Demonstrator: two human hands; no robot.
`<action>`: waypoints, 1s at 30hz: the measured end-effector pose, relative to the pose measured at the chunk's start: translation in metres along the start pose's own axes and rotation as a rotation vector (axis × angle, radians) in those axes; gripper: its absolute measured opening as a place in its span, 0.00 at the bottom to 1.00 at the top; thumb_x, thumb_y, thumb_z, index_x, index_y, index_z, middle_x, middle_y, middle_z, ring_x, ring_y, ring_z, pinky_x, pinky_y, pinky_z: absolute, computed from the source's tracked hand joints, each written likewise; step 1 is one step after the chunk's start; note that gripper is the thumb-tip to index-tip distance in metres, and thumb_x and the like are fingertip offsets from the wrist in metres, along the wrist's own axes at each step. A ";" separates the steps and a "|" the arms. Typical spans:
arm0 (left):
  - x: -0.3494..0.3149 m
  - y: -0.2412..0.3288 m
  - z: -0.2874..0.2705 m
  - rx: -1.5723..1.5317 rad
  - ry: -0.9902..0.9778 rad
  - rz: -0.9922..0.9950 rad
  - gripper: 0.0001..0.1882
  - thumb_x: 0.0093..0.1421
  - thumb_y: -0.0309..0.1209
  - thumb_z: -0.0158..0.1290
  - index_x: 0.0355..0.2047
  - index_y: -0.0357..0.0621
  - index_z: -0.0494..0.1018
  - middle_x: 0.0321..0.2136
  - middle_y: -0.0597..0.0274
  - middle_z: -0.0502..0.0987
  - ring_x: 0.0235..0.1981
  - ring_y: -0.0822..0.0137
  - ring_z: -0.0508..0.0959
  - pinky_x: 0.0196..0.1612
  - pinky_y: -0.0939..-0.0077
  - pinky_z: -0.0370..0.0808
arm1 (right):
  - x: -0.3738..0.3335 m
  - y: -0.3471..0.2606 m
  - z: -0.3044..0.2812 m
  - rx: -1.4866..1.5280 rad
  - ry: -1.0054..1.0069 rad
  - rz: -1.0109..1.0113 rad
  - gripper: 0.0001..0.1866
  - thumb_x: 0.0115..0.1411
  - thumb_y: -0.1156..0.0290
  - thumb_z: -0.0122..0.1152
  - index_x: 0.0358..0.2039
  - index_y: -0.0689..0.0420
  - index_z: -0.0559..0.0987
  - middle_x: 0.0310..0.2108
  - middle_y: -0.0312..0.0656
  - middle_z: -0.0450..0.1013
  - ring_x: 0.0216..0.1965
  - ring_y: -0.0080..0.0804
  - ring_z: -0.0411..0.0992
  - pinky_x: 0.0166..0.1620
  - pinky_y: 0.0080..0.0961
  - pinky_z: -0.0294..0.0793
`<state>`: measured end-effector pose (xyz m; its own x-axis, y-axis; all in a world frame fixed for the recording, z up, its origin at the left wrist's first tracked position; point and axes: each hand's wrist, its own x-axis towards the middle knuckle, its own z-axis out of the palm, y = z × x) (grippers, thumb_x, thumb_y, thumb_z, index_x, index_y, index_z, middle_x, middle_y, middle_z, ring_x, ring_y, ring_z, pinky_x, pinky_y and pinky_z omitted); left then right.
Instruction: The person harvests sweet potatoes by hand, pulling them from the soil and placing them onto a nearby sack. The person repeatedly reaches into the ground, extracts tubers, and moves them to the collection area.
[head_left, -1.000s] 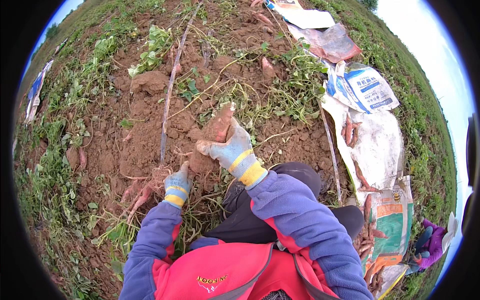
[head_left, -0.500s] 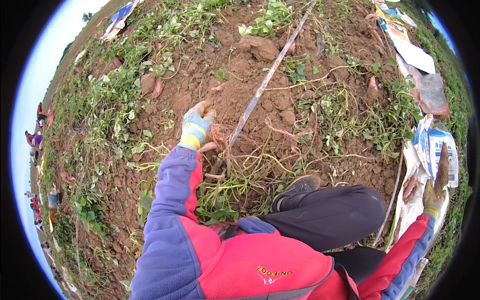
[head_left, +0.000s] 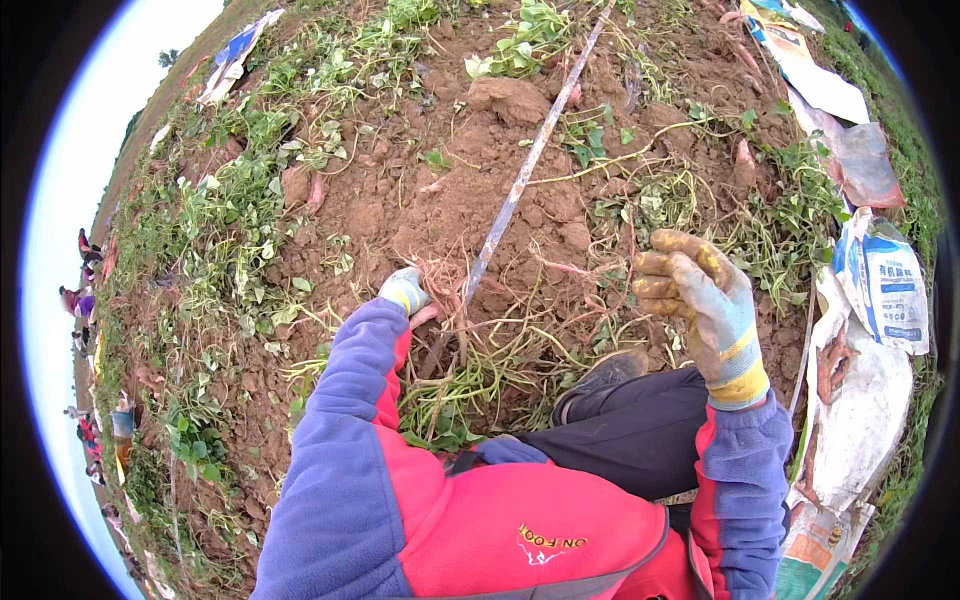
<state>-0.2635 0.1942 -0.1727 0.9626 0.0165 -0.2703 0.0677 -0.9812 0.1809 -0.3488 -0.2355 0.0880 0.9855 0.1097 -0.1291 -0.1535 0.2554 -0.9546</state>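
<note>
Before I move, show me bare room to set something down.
Brown crumbly soil between leafy green vines and the long grey strip, above the gloved left hand; also the white sheet below the blue-and-white bag, right of the reddish tubers. Crowded: beside the left hand, thin reddish roots and tangled green stems.

Ground surface: brown soil, uneven and clodded, extending from the center toward 12 o'clock. Green leaves (patchy coverage) spread between 9 and 11 o'clock. Grass borders 2 o'clock. Bright, pale sky lines 9 o'clock; a tree stands at 10. Lighting: daylight.
</note>
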 end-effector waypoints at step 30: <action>-0.197 0.034 0.001 -0.088 0.249 -0.079 0.23 0.55 0.39 0.55 0.49 0.44 0.69 0.49 0.45 0.71 0.44 0.44 0.75 0.44 0.56 0.75 | -0.026 0.012 -0.004 -0.283 -0.007 0.084 0.19 0.61 0.66 0.55 0.49 0.64 0.72 0.34 0.40 0.75 0.32 0.22 0.74 0.35 0.18 0.73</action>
<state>-0.4511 0.1579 -0.1141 0.9875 0.1500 -0.0484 0.1574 -0.9545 0.2531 -0.3758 -0.2388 0.0787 0.9695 0.1261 -0.2102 -0.2076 -0.0334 -0.9776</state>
